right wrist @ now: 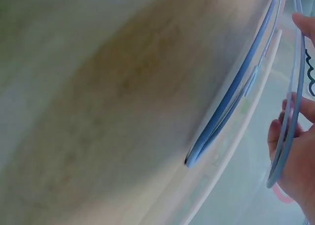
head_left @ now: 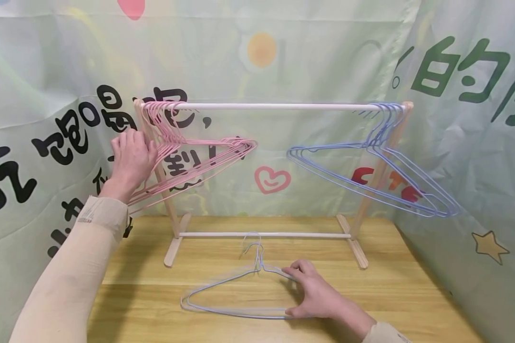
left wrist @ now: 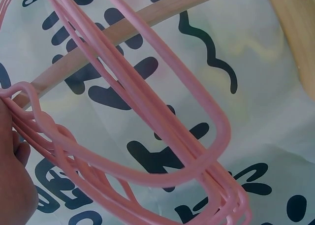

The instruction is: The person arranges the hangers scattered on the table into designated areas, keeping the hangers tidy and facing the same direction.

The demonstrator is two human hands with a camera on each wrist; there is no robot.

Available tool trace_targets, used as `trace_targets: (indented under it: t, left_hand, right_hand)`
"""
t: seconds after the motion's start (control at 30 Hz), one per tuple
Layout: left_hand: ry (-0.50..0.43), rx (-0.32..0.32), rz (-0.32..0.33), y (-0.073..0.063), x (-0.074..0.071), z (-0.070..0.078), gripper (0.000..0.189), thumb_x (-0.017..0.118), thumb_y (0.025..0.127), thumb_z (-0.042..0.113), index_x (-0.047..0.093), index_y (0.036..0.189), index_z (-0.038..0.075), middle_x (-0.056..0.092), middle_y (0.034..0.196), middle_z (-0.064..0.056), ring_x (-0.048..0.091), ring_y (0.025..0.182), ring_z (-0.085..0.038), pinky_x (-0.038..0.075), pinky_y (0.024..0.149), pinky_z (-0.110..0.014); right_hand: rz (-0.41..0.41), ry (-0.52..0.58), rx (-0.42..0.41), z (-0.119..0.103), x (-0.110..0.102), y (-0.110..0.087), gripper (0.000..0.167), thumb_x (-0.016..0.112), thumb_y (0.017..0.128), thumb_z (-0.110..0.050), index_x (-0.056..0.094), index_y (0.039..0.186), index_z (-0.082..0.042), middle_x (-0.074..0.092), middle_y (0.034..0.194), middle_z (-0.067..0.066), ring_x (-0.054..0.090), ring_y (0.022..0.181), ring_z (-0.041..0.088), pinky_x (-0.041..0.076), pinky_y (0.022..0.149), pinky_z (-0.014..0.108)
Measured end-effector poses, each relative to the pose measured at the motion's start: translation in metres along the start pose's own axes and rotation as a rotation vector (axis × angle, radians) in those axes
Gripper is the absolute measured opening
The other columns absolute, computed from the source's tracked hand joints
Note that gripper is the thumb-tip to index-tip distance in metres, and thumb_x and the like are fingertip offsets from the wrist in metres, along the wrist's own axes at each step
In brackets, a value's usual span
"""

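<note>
In the head view, my left hand (head_left: 133, 157) grips the near shoulders of several pink wire hangers (head_left: 240, 143) at the left end of the white rail (head_left: 279, 106). In the left wrist view, the pink hanger frames (left wrist: 162, 129) run in toward the fingers at the edge. Low over the table, my right hand (head_left: 315, 288) spans a blue wire hanger, fingers on its upper arm and thumb by the bottom bar. The right wrist view shows this held hanger (right wrist: 283, 161) lifted apart from another blue hanger (right wrist: 221, 107) below it, on the table.
Several blue hangers (head_left: 375, 140) hang at the rail's right end. The rail joins two wooden posts with flat feet (head_left: 357, 252) and a lower white bar (head_left: 292, 234), on a wood-grain table (head_left: 403, 286). Printed cloth (head_left: 317, 62) surrounds the back and sides.
</note>
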State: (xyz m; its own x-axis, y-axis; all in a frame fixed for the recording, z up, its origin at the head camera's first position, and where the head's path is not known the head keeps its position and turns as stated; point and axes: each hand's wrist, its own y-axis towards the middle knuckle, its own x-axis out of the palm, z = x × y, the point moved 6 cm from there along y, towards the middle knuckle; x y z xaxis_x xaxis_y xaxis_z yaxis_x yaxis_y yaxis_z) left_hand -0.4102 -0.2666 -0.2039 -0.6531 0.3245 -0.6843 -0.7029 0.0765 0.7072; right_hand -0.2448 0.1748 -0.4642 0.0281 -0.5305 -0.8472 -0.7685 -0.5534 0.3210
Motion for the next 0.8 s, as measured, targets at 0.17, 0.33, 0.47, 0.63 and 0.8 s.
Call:
trace_targets:
  t: [0.17,0.33,0.47,0.63,0.8]
  left_hand:
    - [-0.002,-0.003,-0.003,-0.001,0.001,0.000,0.029,0.040,0.107,0.022,0.044,0.095,-0.005,0.040,0.099,-0.023,0.036,0.102,-0.046,0.021,0.099,-0.061]
    - [-0.003,0.004,0.012,0.000,0.001,-0.001,0.029,0.041,0.107,0.021,0.044,0.094,-0.004,0.040,0.098,-0.022,0.036,0.101,-0.045,0.022,0.099,-0.060]
    - [-0.003,0.007,0.016,0.000,0.000,-0.001,0.028,0.042,0.107,0.022,0.044,0.094,-0.004,0.040,0.098,-0.021,0.036,0.100,-0.045,0.022,0.099,-0.059]
    - [-0.008,0.011,0.021,-0.001,-0.001,0.000,0.028,0.042,0.106,0.021,0.044,0.093,-0.004,0.039,0.097,-0.021,0.036,0.100,-0.045,0.022,0.098,-0.060]
    - [-0.009,0.010,0.021,-0.001,0.000,0.000,0.027,0.042,0.106,0.020,0.044,0.093,-0.004,0.040,0.097,-0.022,0.036,0.099,-0.045,0.022,0.098,-0.061]
  right_hand:
    - [0.101,-0.042,-0.050,-0.002,-0.008,-0.003,0.097,0.099,0.058,-0.029,0.058,0.143,-0.005,0.047,0.129,0.002,0.044,0.112,0.013,0.052,0.087,0.033]
    - [0.222,-0.081,-0.077,-0.004,-0.018,-0.005,0.102,0.102,0.052,-0.028,0.058,0.142,-0.007,0.048,0.128,0.003,0.046,0.113,0.013,0.054,0.088,0.036]
    - [0.321,-0.094,-0.081,-0.006,-0.027,-0.007,0.105,0.103,0.049,-0.027,0.058,0.143,-0.008,0.049,0.126,0.005,0.045,0.114,0.014,0.054,0.087,0.037]
    - [0.431,-0.108,-0.092,-0.008,-0.037,-0.011,0.107,0.103,0.047,-0.025,0.058,0.143,-0.006,0.050,0.126,0.009,0.045,0.115,0.018,0.051,0.090,0.034]
    - [0.524,-0.082,-0.109,-0.010,-0.048,-0.014,0.110,0.101,0.047,-0.017,0.055,0.145,-0.001,0.048,0.124,0.015,0.042,0.114,0.021,0.040,0.094,0.023]
